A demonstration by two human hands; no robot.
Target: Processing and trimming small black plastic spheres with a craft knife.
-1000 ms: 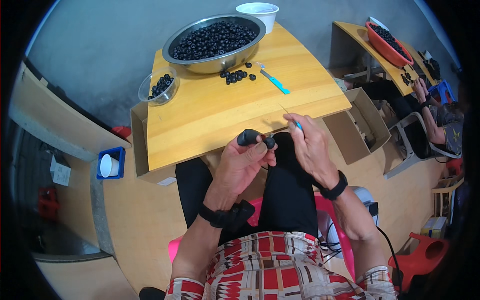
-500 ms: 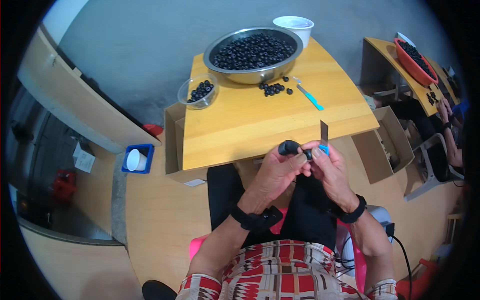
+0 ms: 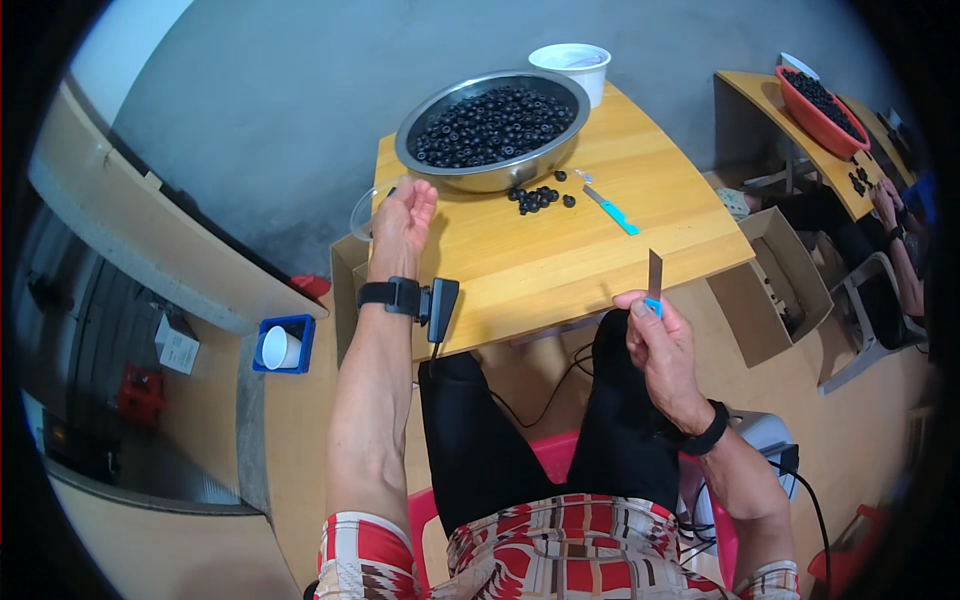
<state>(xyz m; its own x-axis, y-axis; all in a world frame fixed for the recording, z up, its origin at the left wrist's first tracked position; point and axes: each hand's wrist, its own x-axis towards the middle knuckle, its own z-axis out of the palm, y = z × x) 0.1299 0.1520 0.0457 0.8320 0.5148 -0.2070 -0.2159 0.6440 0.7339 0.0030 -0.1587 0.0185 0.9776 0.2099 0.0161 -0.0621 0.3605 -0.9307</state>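
— What does the head view show of the hands?
— The left hand [image 3: 403, 212] reaches open-palmed over the clear bowl [image 3: 368, 205] at the bench's [image 3: 560, 250] left edge, holding nothing visible. The right hand [image 3: 660, 345], near the bench's near edge, grips a small knife [image 3: 654, 280], blade upright.
— And farther off?
— A metal bowl [image 3: 492, 125] of dark berries, with loose berries [image 3: 538, 197] beside it.
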